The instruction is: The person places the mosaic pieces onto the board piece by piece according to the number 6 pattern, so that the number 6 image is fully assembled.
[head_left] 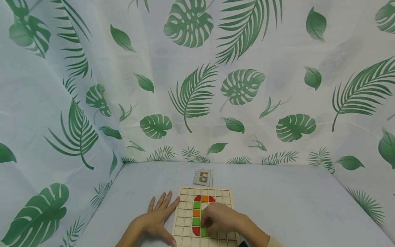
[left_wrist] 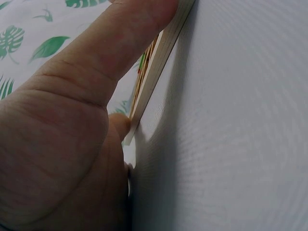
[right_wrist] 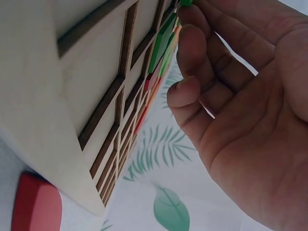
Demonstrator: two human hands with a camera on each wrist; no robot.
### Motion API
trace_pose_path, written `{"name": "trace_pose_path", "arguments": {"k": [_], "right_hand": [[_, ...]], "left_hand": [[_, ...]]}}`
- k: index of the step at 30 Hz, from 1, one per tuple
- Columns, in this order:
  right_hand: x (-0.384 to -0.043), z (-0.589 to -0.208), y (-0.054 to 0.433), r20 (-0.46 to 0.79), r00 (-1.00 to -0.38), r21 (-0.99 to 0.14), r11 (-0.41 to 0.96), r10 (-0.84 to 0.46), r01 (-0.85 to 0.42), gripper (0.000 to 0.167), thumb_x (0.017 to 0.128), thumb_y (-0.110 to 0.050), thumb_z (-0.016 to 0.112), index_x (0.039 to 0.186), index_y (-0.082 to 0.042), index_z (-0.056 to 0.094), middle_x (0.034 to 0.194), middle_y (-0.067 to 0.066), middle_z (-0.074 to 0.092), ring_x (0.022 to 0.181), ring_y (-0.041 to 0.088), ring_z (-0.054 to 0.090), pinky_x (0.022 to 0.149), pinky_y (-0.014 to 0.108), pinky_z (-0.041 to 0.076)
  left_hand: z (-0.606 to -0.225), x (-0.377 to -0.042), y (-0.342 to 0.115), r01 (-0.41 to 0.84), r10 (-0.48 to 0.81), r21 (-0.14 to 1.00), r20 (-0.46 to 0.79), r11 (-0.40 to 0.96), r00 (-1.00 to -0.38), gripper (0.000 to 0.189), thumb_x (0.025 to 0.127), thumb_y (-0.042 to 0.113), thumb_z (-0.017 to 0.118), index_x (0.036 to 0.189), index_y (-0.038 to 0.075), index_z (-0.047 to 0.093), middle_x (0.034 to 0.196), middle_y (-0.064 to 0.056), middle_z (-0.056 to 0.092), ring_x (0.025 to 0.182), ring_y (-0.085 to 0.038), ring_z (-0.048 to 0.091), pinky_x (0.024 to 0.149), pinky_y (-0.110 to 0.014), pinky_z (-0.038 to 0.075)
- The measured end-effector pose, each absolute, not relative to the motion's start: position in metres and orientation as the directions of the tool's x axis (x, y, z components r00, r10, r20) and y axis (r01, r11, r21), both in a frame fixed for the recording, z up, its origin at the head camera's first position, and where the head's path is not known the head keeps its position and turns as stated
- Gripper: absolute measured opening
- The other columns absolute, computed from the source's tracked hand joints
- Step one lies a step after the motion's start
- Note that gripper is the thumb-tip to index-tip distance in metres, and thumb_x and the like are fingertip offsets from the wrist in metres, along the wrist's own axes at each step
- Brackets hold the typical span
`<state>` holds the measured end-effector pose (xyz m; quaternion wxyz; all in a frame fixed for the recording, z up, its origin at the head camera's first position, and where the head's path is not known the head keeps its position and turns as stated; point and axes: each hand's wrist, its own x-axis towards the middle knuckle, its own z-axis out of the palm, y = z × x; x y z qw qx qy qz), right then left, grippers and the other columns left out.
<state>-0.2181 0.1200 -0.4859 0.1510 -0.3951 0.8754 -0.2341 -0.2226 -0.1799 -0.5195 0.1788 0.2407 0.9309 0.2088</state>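
Note:
A pale wooden grid board (head_left: 186, 212) lies on the table in front of me. Set in its cells are red quarter-round tiles (head_left: 196, 231), orange square tiles (head_left: 196, 213) and green square tiles (head_left: 196, 205), forming part of a ring. My left hand (head_left: 154, 219) spreads its fingers along the board's left side, thumb and fingertip touching the edge. Over the lower middle cells, my right hand (head_left: 220, 218) pinches a green tile (right_wrist: 186, 2) at its fingertips. The right wrist view shows only a sliver of that tile. My right hand covers several cells.
Behind the board lies a small card (head_left: 208, 170) printed with a grid and a coloured ring pattern. A red piece (right_wrist: 36, 202) rests on the table beside the board's edge. White leaf-print cloth (head_left: 197, 144) hangs around the table's back and sides.

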Motion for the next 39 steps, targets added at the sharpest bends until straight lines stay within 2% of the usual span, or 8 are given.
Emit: {"name": "trace_pose_path", "arguments": {"k": [12, 19, 24, 30, 36, 39], "right_hand": [[-0.215, -0.486, 0.119, -0.07, -0.657, -0.48, 0.603, -0.751, -0.637, 0.015, 0.076, -0.018, 0.092, 0.086, -0.024, 0.083, 0.081, -0.022, 0.071, 0.069, -0.007, 0.054, 0.066, 0.016, 0.049], [-0.217, -0.479, 0.132, -0.024, -0.65, -0.466, 0.584, -0.759, -0.665, 0.019, 0.08, -0.026, 0.091, 0.096, -0.022, 0.084, 0.088, -0.02, 0.073, 0.075, -0.007, 0.059, 0.071, 0.016, 0.051], [-0.222, -0.473, 0.158, 0.007, -0.708, -0.511, 0.606, -0.707, -0.61, 0.02, 0.083, -0.024, 0.089, 0.102, -0.021, 0.082, 0.094, -0.016, 0.073, 0.075, -0.002, 0.058, 0.069, 0.019, 0.051], [-0.224, -0.471, 0.198, -0.016, -0.773, -0.589, 0.63, -0.635, -0.506, 0.024, 0.084, -0.02, 0.086, 0.108, -0.02, 0.08, 0.101, -0.013, 0.073, 0.081, 0.002, 0.059, 0.071, 0.023, 0.052], [-0.22, -0.475, 0.232, -0.033, -0.791, -0.646, 0.617, -0.611, -0.45, 0.026, 0.082, -0.021, 0.087, 0.107, -0.021, 0.08, 0.103, -0.01, 0.075, 0.085, 0.004, 0.062, 0.071, 0.025, 0.054], [-0.218, -0.479, 0.242, -0.045, -0.778, -0.677, 0.592, -0.627, -0.438, 0.027, 0.081, -0.017, 0.087, 0.106, -0.021, 0.081, 0.102, -0.01, 0.076, 0.085, 0.005, 0.063, 0.071, 0.024, 0.054]], "left_hand": [[-0.522, -0.224, -0.181, 0.374, 0.523, 0.475, -0.232, 0.797, -0.82, 0.142, 0.059, 0.074, 0.089, 0.169, 0.03, 0.011, 0.175, -0.018, -0.005, 0.161, -0.045, -0.011, 0.12, -0.075, -0.011], [-0.522, -0.225, -0.181, 0.376, 0.524, 0.471, -0.235, 0.798, -0.819, 0.142, 0.059, 0.075, 0.089, 0.169, 0.031, 0.01, 0.175, -0.019, -0.006, 0.161, -0.045, -0.011, 0.119, -0.076, -0.011], [-0.522, -0.225, -0.18, 0.369, 0.519, 0.465, -0.247, 0.805, -0.818, 0.141, 0.06, 0.075, 0.088, 0.169, 0.031, 0.01, 0.175, -0.019, -0.005, 0.161, -0.045, -0.01, 0.12, -0.076, -0.01], [-0.522, -0.225, -0.179, 0.368, 0.517, 0.459, -0.254, 0.808, -0.817, 0.141, 0.061, 0.074, 0.088, 0.169, 0.03, 0.01, 0.175, -0.019, -0.005, 0.161, -0.045, -0.01, 0.12, -0.076, -0.01], [-0.521, -0.224, -0.179, 0.373, 0.52, 0.456, -0.255, 0.808, -0.815, 0.141, 0.061, 0.075, 0.088, 0.169, 0.029, 0.01, 0.175, -0.02, -0.006, 0.16, -0.046, -0.011, 0.12, -0.076, -0.011], [-0.521, -0.224, -0.179, 0.373, 0.52, 0.458, -0.253, 0.807, -0.816, 0.141, 0.061, 0.074, 0.088, 0.169, 0.029, 0.009, 0.175, -0.02, -0.006, 0.16, -0.046, -0.011, 0.12, -0.076, -0.011]]}}
